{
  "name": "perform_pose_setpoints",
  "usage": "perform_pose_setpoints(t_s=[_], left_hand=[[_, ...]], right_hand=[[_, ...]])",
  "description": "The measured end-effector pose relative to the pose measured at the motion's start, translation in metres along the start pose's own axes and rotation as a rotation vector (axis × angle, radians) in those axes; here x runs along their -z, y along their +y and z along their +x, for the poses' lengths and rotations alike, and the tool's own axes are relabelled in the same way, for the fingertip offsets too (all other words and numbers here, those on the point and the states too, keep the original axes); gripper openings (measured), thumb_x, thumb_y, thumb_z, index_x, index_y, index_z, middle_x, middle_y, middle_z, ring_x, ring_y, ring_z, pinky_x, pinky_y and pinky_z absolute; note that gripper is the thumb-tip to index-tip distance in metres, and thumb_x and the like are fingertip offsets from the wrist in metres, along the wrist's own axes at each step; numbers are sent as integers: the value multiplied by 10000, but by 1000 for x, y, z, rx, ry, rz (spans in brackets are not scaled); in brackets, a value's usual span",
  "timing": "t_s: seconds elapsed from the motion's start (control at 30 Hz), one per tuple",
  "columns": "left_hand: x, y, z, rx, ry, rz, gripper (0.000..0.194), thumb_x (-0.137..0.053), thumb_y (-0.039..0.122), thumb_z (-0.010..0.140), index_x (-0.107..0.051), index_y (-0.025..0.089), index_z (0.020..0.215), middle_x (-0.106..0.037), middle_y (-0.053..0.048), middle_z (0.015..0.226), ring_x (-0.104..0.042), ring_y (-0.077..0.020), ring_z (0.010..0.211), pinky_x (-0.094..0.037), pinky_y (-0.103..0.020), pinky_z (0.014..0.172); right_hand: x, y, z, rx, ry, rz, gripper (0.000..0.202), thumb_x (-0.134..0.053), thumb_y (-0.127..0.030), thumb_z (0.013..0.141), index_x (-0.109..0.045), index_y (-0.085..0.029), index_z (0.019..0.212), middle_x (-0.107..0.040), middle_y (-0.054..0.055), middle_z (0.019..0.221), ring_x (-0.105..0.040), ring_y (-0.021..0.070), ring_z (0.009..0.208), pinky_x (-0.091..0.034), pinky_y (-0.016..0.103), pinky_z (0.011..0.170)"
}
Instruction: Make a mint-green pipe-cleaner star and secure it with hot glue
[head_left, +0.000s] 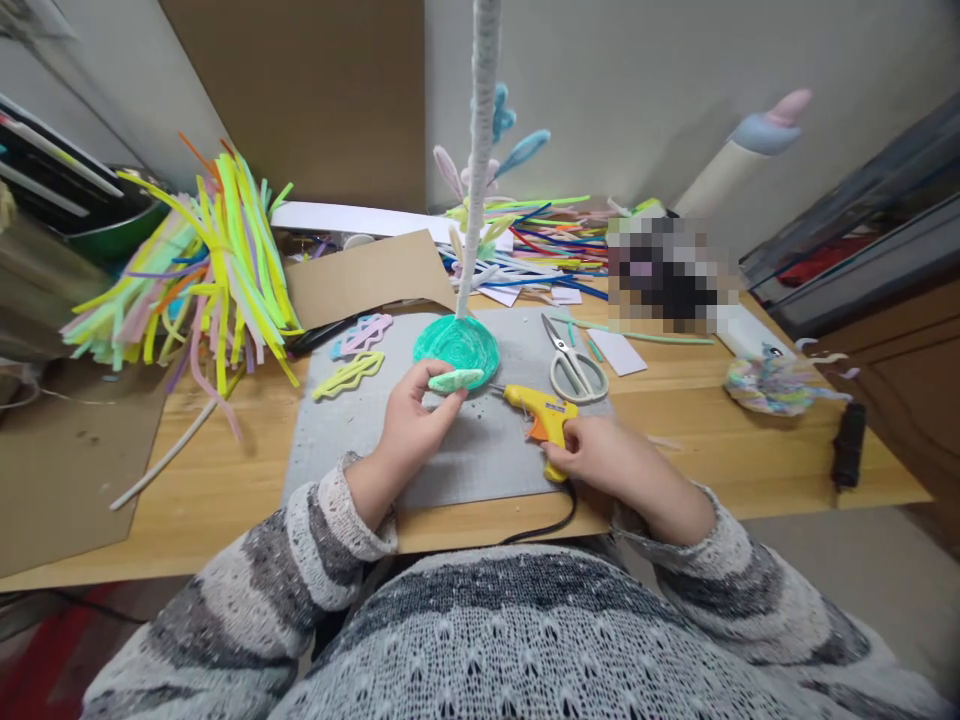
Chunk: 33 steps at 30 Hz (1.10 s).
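Between the thumb and fingers of my left hand [416, 425] is a small pale green pipe-cleaner piece [455, 380]. It is held just in front of a round green coiled base [456, 345], from which a tall white wrapped stem [480, 150] rises. My right hand [600, 452] grips the handle of a yellow glue gun [541, 412], its nozzle pointing left toward the pale green piece. Whether nozzle and piece touch I cannot tell. Blue and pink petal shapes [523, 152] show beside the stem. White-handled scissors [574, 365] lie right of the base.
A grey mat [345, 440] lies under the work. Zigzag pipe-cleaner pieces [350, 375] are at its left. A big bundle of pipe cleaners [225, 270] stands far left, with more strands [555, 240] behind. A cardboard piece [371, 272] leans at the back. The glue gun's cord [551, 525] trails near the front edge.
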<state>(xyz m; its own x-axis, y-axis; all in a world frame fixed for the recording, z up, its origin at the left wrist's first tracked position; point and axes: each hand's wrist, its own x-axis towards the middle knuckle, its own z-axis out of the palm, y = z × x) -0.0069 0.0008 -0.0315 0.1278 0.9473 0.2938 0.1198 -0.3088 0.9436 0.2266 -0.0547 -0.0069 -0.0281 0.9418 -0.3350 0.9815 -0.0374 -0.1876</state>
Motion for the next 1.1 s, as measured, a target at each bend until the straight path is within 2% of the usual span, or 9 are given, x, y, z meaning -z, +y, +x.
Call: perform_pose_setpoints(t_s=[0.23, 0.37, 0.47, 0.6, 0.73, 0.83, 0.9, 1.03, 1.1], left_hand=[[5, 3, -3, -62, 45, -46, 124, -613, 299, 833, -569, 205, 900, -596, -23, 863, -563, -172, 844, -451, -322, 824], [5, 0, -2, -51, 116, -66, 146, -594, 345, 876, -570, 207, 917, -601, -15, 848, -568, -158, 809, -465, -315, 798], [5, -1, 0, -96, 160, -79, 130, -618, 311, 871, -582, 202, 931, -612, -20, 883, -582, -151, 823, -479, -309, 789], [9, 4, 1, -214, 139, -1, 87, -634, 234, 862, -628, 203, 943, -652, -29, 907, -611, -149, 858, -500, -306, 796], [18, 11, 4, -244, 100, 8, 104, -647, 219, 859, -665, 209, 961, -670, -42, 961, -627, -153, 922, -510, -320, 851], [22, 13, 7, -221, 92, -50, 96, -673, 213, 838, -663, 203, 933, -666, -36, 944, -628, -148, 925, -524, -303, 829], [22, 13, 7, -203, 82, -51, 84, -687, 221, 827, -660, 196, 903, -671, -34, 914, -632, -146, 903, -531, -298, 810], [18, 10, 4, -218, 18, 10, 45, -671, 229, 847, -663, 201, 882, -688, -34, 858, -645, -142, 831, -536, -301, 762], [17, 10, 1, -237, -19, 30, 34, -655, 215, 860, -663, 212, 894, -694, -32, 856, -649, -141, 819, -538, -304, 753]], right_hand=[[-13, 2, -6, 6, 127, 55, 268, -550, -459, 814, -605, -198, 786, -685, 110, 732, -596, 245, 605, -314, 312, 494], [-12, 1, -3, 40, 76, 614, 134, -542, -321, 744, -537, -206, 814, -638, 56, 738, -602, 201, 611, -447, 333, 551], [5, -1, -8, 139, -25, 1150, 218, -539, -396, 733, -453, -234, 852, -536, 2, 695, -544, 164, 542, -462, 333, 521], [51, 3, -16, 279, -56, 1331, 387, -291, -604, 850, -460, -259, 802, -299, -33, 669, -231, 119, 480, -276, 302, 449], [101, 14, -11, 253, 346, 1358, 502, -178, -560, 944, -547, -292, 733, -182, -40, 681, -25, 135, 525, -115, 333, 488], [113, 17, 3, 337, 793, 1306, 157, -603, -372, 826, -610, -303, 685, -389, 17, 720, -294, 149, 528, -217, 352, 510], [102, 14, 13, 300, 889, 1192, 104, -712, -207, 729, -656, -291, 756, -546, 37, 821, -479, 180, 650, -336, 357, 565], [53, 1, 26, 303, 88, 1412, 162, -739, -244, 721, -675, -203, 864, -634, 30, 807, -514, 114, 580, -382, 271, 505], [29, -5, 29, 346, -96, 1515, 169, -742, -294, 738, -672, -170, 829, -631, 26, 772, -498, 79, 530, -367, 232, 469]])
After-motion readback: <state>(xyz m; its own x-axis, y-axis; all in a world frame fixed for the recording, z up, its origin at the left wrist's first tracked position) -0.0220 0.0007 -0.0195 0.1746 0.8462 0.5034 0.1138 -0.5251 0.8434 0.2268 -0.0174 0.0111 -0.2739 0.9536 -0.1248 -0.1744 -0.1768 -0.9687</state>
